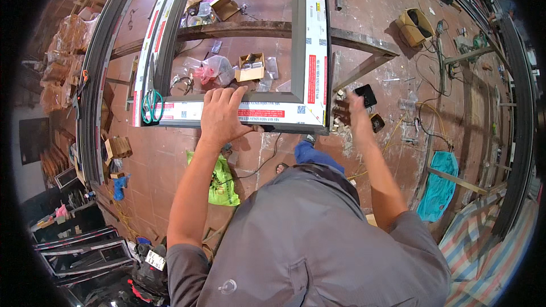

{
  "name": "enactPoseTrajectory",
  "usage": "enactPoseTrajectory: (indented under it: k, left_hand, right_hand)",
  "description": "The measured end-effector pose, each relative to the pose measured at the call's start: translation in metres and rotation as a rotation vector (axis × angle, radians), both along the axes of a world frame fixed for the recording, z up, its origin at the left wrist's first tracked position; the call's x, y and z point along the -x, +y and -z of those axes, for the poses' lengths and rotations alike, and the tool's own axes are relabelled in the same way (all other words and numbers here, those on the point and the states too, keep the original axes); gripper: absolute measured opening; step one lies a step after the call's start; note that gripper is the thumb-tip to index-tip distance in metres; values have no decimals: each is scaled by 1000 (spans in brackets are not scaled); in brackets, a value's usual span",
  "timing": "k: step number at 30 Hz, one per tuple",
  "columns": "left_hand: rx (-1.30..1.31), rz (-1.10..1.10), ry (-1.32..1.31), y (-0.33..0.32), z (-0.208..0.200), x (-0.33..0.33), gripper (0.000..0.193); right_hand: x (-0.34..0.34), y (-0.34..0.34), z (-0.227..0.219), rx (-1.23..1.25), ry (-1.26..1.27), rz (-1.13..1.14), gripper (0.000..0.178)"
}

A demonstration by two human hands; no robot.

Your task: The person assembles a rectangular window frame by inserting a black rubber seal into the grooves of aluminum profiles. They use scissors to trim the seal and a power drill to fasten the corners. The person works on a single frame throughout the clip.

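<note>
A dark grey metal window or door frame [267, 97], with printed white and red protective film on its faces, lies raised on supports before me. My left hand [222, 116] is closed over the frame's near bar, fingers across the film and thumb along the near edge. Scissors with teal handles [152, 107] rest on the near left corner. Beyond the frame's right edge, my right hand [357, 115] is in the air, smeared by motion; its fingers are unclear. Near it on the floor are a black box-like item [365, 95] and another small dark item [376, 122].
Dark support bars [239, 30] run under the frame. An open carton [250, 67] and plastic bags [216, 71] lie on the floor inside its opening. A larger carton [415, 27], cables and a teal cloth [439, 186] are to the right. A lime-green bag [223, 183] lies near my legs.
</note>
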State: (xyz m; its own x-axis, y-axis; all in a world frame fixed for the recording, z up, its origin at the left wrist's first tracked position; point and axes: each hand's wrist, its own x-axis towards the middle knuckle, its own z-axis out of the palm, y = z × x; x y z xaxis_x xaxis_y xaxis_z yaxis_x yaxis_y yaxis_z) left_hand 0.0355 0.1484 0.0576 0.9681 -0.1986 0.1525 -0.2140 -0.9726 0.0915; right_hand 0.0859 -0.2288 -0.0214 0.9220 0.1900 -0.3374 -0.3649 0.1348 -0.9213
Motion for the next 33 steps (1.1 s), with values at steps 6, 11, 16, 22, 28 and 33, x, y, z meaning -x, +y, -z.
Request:
enactPoseTrajectory:
  k: [6, 11, 16, 22, 28, 33]
  left_hand:
    - [28, 11, -23, 3, 5, -7, 98]
    - [73, -13, -32, 2, 9, -10, 92]
    - [57, -7, -49, 9, 14, -11, 90]
    - [97, -65, 19, 10, 2, -3, 88]
    - [123, -43, -40, 12, 6, -1, 88]
    - [119, -64, 33, 17, 5, 2, 92]
  right_hand:
    - [-69, 45, -16, 253, -28, 241, 93]
    - [-58, 106, -32, 402, -95, 102, 89]
    - [-54, 101, -3, 215, -121, 163, 59]
    - [-48, 101, -11, 190, -153, 85, 72]
    - [-13, 96, -15, 363, -309, -83, 75]
    - [-2, 102, -35, 430, -380, -153, 90]
